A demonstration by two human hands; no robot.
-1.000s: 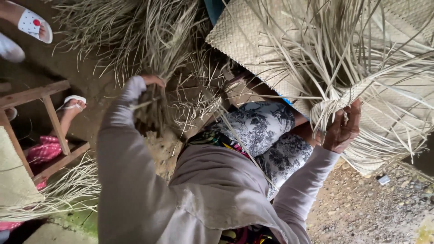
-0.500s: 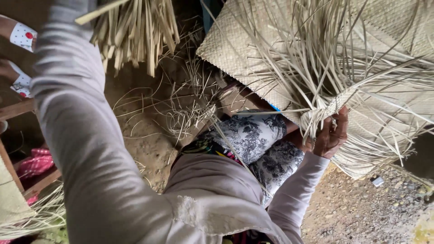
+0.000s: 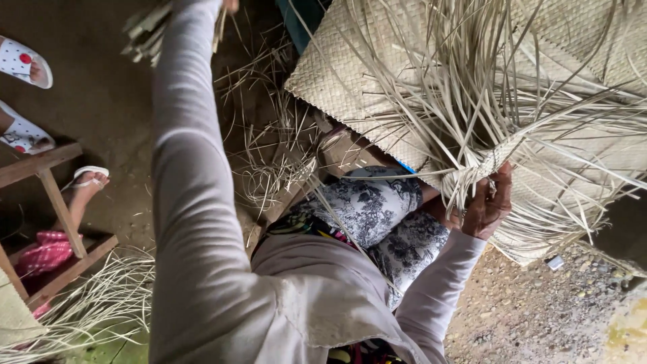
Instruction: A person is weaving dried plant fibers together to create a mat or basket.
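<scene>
Head view, only view available. Right hand was clenched on a gathered bunch of loose strips at the unfinished edge of the woven mat; fingers were wrapped round the bunch from below, thumb side toward the lap. The mat stood tilted above the lap, its finished corner up and to the left of that hand, with free strips fanning outward above and to the right of the grip. Left arm in a pale sleeve was stretched far forward to the frame's top edge. Left hand was almost wholly cut off by that edge; cannot tell how it was closed. Just beside it hung the cut ends of a bundle of dried leaf strips, well apart from the mat. Loose strands lay on the dirt floor between the two arms. Patterned skirt sat under the mat's lower edge. At the left: a wooden frame, another person's sandalled foot, and more strands on the ground. Gravel lay at lower right.
</scene>
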